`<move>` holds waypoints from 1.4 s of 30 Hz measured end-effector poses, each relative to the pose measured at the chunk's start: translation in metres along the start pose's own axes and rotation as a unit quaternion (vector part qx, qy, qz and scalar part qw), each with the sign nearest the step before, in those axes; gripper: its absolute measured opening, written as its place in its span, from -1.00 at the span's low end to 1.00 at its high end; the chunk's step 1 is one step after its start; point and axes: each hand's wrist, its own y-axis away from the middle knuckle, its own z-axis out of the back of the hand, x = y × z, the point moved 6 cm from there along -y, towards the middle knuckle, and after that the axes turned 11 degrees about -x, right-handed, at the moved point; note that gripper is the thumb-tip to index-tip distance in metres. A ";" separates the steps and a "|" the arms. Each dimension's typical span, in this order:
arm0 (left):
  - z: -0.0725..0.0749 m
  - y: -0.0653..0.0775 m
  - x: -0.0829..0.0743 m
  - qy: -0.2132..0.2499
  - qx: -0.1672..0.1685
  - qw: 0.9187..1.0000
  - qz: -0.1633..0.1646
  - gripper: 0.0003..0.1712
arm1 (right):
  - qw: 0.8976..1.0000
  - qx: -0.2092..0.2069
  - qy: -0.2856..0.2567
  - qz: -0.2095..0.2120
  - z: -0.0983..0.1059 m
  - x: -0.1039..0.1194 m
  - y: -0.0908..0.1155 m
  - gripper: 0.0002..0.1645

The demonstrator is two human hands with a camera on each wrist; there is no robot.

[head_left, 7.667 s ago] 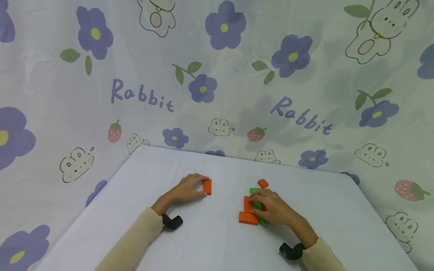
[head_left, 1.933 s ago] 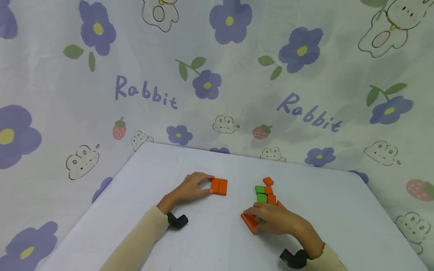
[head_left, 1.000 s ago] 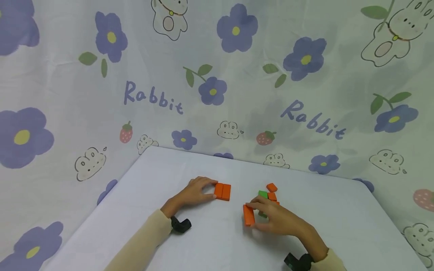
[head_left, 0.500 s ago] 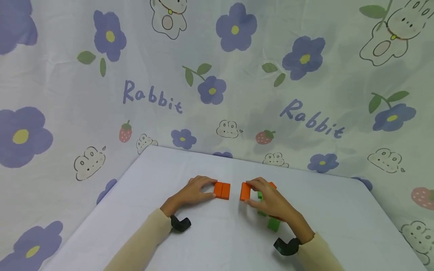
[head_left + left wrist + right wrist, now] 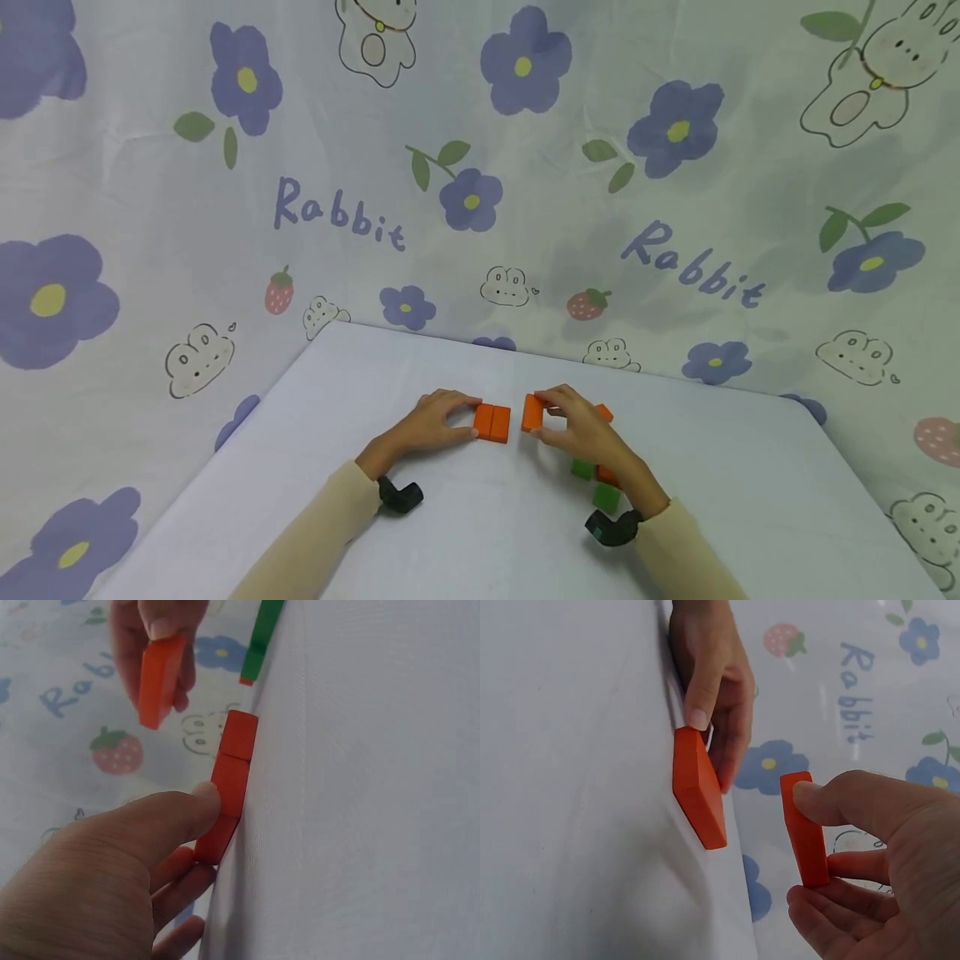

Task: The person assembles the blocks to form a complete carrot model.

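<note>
- Since half a second ago, the right hand (image 5: 583, 425) has carried its lifted orange block (image 5: 532, 413) leftward, narrowing the gap to the orange pair (image 5: 501, 423); the left hand (image 5: 429, 422) and that pair have stayed put.
- The right hand is closed to a pinch, thumb and fingertips at the block's two ends, holding it just off the counter (image 5: 450, 533).
- The left hand pinches the pair's outer block, thumb and fingers at opposite ends; the two blocks lie flat, side by side and touching.
- A small gap separates the lifted block from the pair.
- Green blocks (image 5: 606, 497) and further orange ones lie beneath and beside the right forearm, partly hidden.
- White counter shows between the forearms; its far edge runs behind both hands, meeting the patterned cloth (image 5: 442, 271).
- The cloth reads "Rabbit" twice in purple lettering (image 5: 339, 215).
</note>
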 end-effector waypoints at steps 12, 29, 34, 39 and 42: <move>0.000 -0.002 0.000 0.000 0.000 1.000 -0.010 -0.35 | 0.999 0.031 -0.013 -0.036 -0.024 -0.012 -0.007 -0.31; 0.000 -0.003 -0.003 -0.004 0.005 1.000 -0.011 -0.35 | 0.999 0.026 0.032 -0.035 -0.043 -0.021 0.000 -0.28; 0.001 -0.002 -0.002 -0.001 0.004 1.000 -0.009 -0.35 | 0.998 0.021 0.046 -0.022 -0.044 -0.019 -0.001 -0.28; 0.000 0.000 -0.001 -0.006 0.004 1.000 -0.008 -0.35 | 0.998 0.035 0.052 -0.025 -0.047 -0.019 -0.001 -0.27; 0.000 -0.001 -0.001 -0.006 0.002 1.000 -0.012 -0.36 | 0.997 0.041 0.057 -0.023 -0.048 -0.019 -0.001 -0.27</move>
